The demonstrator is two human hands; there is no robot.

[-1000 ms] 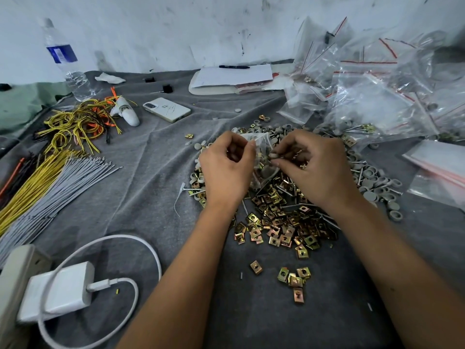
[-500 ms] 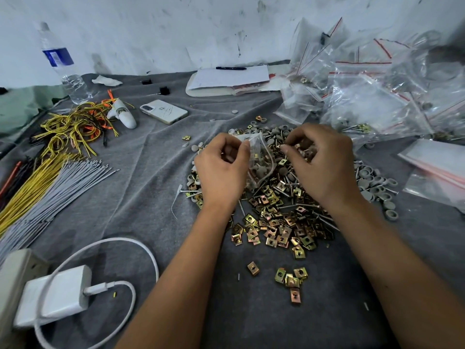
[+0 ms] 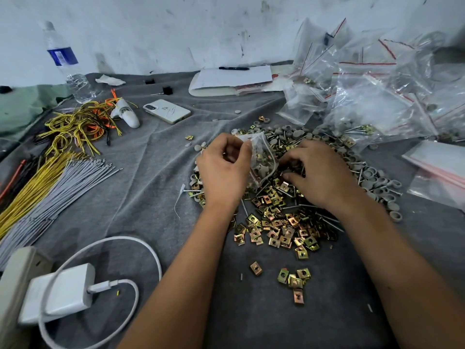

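Over clips (image 3: 276, 224), bag (image 3: 264, 157) in left hand (image 3: 224, 172)

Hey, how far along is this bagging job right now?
Done: several bags heaped at the back right hold parts. In hand: the left hand holds a small bag open, some parts inside, while the right hand reaches into the pile of clip nuts. Left: that large pile and the grey caps lie loose.

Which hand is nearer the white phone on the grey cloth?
Left. The left hand, pinching the small clear bag, is below and right of the phone. The right hand is farther right, fingers in the pile of metal clips.
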